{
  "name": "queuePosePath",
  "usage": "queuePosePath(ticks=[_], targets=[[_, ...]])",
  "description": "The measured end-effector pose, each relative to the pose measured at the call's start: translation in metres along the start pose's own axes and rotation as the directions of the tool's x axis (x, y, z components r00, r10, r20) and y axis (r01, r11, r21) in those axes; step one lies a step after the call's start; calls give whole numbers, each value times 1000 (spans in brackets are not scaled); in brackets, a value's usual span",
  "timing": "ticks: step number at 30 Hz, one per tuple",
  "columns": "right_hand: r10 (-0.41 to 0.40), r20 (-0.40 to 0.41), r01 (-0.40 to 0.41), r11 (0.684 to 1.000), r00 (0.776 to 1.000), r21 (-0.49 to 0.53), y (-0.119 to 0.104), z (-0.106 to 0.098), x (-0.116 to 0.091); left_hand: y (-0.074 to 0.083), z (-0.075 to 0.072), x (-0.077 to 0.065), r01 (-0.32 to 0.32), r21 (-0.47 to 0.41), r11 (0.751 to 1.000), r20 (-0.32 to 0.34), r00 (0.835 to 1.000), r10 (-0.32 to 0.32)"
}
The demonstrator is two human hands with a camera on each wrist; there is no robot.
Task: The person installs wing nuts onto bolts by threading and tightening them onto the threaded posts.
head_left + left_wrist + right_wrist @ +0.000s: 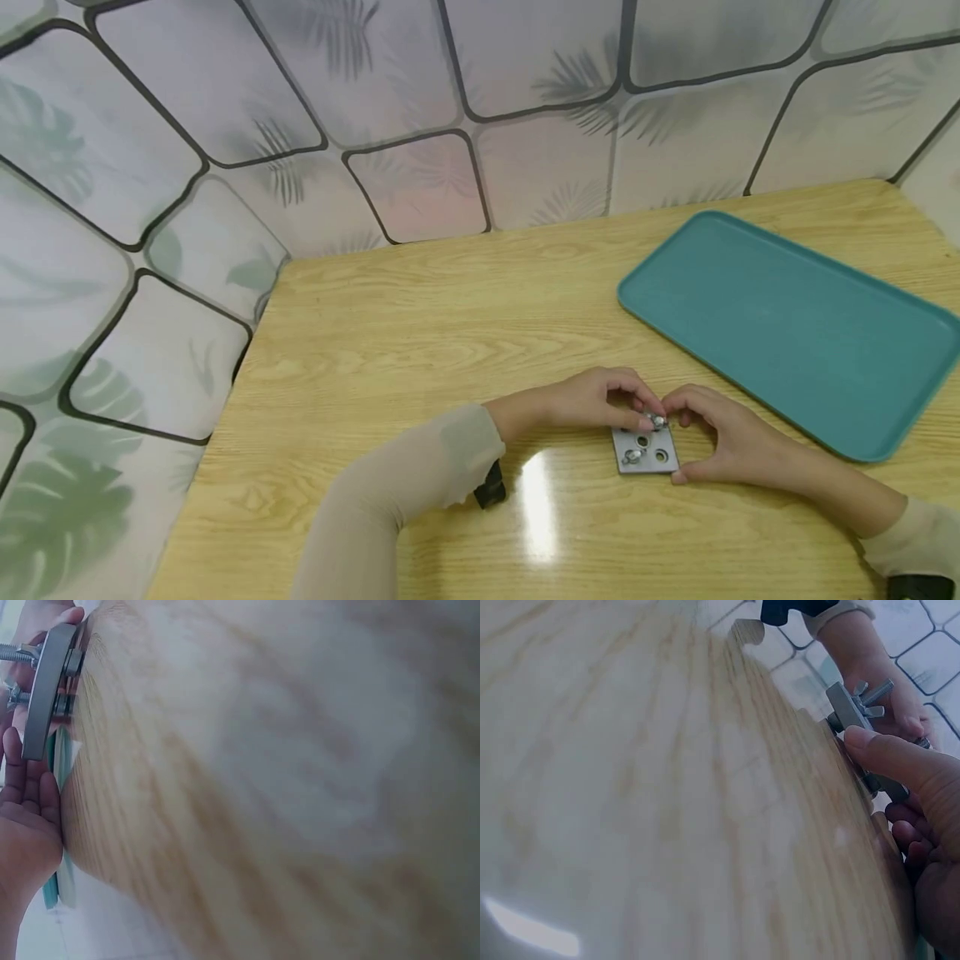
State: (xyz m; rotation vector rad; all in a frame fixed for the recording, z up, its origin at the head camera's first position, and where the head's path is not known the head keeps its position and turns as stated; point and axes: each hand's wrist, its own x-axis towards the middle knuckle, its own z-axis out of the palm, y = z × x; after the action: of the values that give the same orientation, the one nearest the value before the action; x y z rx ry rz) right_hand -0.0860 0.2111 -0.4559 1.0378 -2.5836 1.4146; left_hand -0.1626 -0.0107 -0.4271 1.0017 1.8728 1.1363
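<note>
A square grey metal plate [647, 466] with holes lies low over the wooden table in front of me. One wing nut [632, 457] sits on a bolt at its near left corner, and a second wing nut [659, 422] is at the far right corner. My left hand [592, 400] pinches that second one between thumb and fingertips. From the right, my right hand [738, 437] grips the plate's edge, thumb at the near corner and index finger at the far one. In the left wrist view, bolt heads [73, 663] stick out under the plate.
A teal tray [795, 333] lies on the table [420, 333] at the right, behind my right forearm. Patterned wall covering [540, 167] rises at the table's back and left edges. Black straps [491, 487] are on both wrists, below the beige sleeves.
</note>
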Motion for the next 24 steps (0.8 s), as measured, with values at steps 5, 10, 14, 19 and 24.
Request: queuePosePath(ticks=[5, 10, 14, 19, 24], targets=[[1, -4, -1, 1000, 1000, 14, 0, 0, 0, 2, 0, 0, 75, -102, 992, -29, 996, -79], [1, -2, -1, 1000, 1000, 19, 1, 1, 1, 2, 0, 0, 100, -128, 987, -56, 993, -108], [-5, -1, 5, 1000, 1000, 29, 1, 2, 0, 2, 1, 0, 80, -120, 990, -45, 995, -85], [-9, -4, 9, 1000, 1000, 14, 1, 2, 0, 1, 1, -1, 37, -60, 998, -26, 999, -39], [-12, -6, 12, 1000, 1000, 2, 1, 1, 0, -1, 0, 0, -6, 33, 999, 19, 1000, 5]])
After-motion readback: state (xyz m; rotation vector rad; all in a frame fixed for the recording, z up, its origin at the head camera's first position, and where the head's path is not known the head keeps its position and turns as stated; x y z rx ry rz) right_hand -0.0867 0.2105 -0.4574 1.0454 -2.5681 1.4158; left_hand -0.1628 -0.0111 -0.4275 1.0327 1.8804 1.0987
